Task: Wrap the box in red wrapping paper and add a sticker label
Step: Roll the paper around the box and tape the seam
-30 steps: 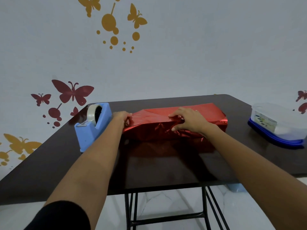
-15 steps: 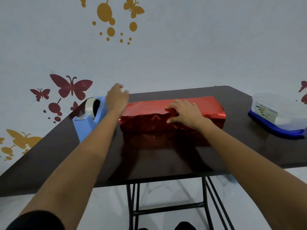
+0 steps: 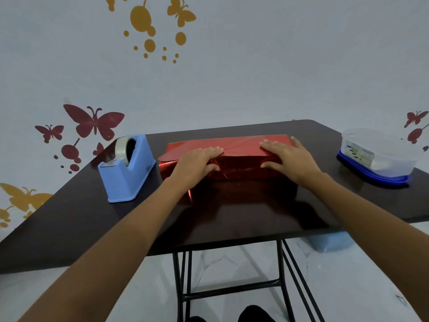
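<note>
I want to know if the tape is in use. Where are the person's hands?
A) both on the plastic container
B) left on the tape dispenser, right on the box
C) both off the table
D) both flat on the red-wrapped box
D: the left hand and right hand both lie with straight fingers on the red-wrapped box, and the tape dispenser stands apart, untouched.
</note>
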Motion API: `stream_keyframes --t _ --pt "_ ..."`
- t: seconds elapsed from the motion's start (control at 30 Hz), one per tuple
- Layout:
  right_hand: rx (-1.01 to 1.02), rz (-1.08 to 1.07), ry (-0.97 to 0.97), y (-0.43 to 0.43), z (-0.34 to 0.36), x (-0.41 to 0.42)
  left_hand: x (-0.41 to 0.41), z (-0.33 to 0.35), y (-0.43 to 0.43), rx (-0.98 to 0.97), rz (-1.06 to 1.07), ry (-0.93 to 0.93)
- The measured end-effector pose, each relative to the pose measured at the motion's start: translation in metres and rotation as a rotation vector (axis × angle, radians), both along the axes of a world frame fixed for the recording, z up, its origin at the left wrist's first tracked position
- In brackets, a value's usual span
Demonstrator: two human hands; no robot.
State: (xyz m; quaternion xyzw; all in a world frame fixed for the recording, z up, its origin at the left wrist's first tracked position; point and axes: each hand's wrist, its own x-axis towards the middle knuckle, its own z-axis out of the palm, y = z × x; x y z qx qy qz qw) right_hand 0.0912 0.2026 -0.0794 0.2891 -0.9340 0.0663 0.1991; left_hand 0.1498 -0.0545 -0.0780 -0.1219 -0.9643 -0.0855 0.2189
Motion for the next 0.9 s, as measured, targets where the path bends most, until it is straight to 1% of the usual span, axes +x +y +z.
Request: stream_keyframes --t 0.1,0.13,0.17,0.2,0.23,0.27,0.3,0.33,0.37,0.4,0.43,0.47,0.53,0.57,0.63,0.67,0.7,0.73,0.77,0.8,0.83,0.87,0.9 --pt "-0.072 -0.111 -0.082 0.034 -0.016 0.004 0.000 0.000 0.001 0.018 0.008 0.001" --pt "-0.151 -0.130 -0.121 0.045 -0.023 0.005 0.001 0.000 0.002 0.024 0.009 0.002" --pt "-0.342 -0.142 -0.157 0.052 -0.026 0.006 0.001 0.001 0.003 0.032 0.013 0.001" --pt "-0.601 -0.157 -0.188 0.055 -0.024 0.006 0.001 0.002 0.003 0.040 0.018 -0.001" --pt "-0.855 -0.216 -0.190 0.054 -0.020 0.001 0.001 0.002 0.004 0.044 0.023 -0.002" --pt "-1.019 -0.296 -0.204 0.050 -0.012 -0.007 0.002 0.003 0.004 0.046 0.029 -0.003" --pt "-1.104 -0.385 -0.287 0.043 -0.003 -0.014 0.002 0.003 0.004 0.049 0.032 -0.001" --pt "-1.147 -0.430 -0.429 0.035 0.003 -0.022 0.002 0.003 0.005 0.053 0.033 -0.001" --pt "-1.202 -0.436 -0.614 0.026 0.008 -0.028 0.003 0.003 0.006 0.058 0.034 -0.002" --pt "-1.263 -0.389 -0.801 0.019 0.009 -0.035 0.003 0.003 0.006 0.063 0.038 -0.004" --pt "-1.298 -0.334 -0.922 0.013 0.008 -0.039 0.004 0.004 0.007 0.067 0.043 -0.005" --pt "-1.325 -0.310 -0.976 0.009 0.006 -0.044 0.003 0.004 0.007 0.071 0.048 -0.011" --pt "-1.405 -0.352 -0.977 0.007 0.007 -0.047 0.002 0.004 0.006 0.086 0.049 -0.029" --pt "-1.445 -0.367 -0.934 0.010 0.009 -0.047 0.001 0.004 0.006 0.094 0.048 -0.038" --pt "-1.496 -0.404 -0.747 0.019 0.017 -0.041 0.001 0.004 0.005 0.090 0.052 -0.049" --pt "-1.440 -0.477 -0.587 0.025 0.021 -0.037 0.000 0.005 0.005 0.083 0.057 -0.049" --pt "-1.298 -0.573 -0.389 0.029 0.024 -0.031 0.000 0.004 0.005 0.081 0.061 -0.049" --pt "-1.154 -0.594 -0.165 0.030 0.026 -0.023 0.000 0.004 0.005 0.074 0.063 -0.048" --pt "-1.018 -0.501 0.033 0.026 0.029 -0.012 0.000 0.005 0.005 0.064 0.062 -0.044" --pt "-0.888 -0.318 0.156 0.016 0.030 -0.001 0.000 0.004 0.006 0.053 0.062 -0.038" --pt "-0.732 -0.116 0.204 0.001 0.029 0.007 0.000 0.004 0.006 0.042 0.062 -0.031" --pt "-0.536 0.048 0.207 -0.016 0.027 0.014 0.001 0.004 0.007 0.034 0.061 -0.026" --pt "-0.314 0.156 0.201 -0.034 0.023 0.018 0.002 0.003 0.008 0.030 0.060 -0.023"
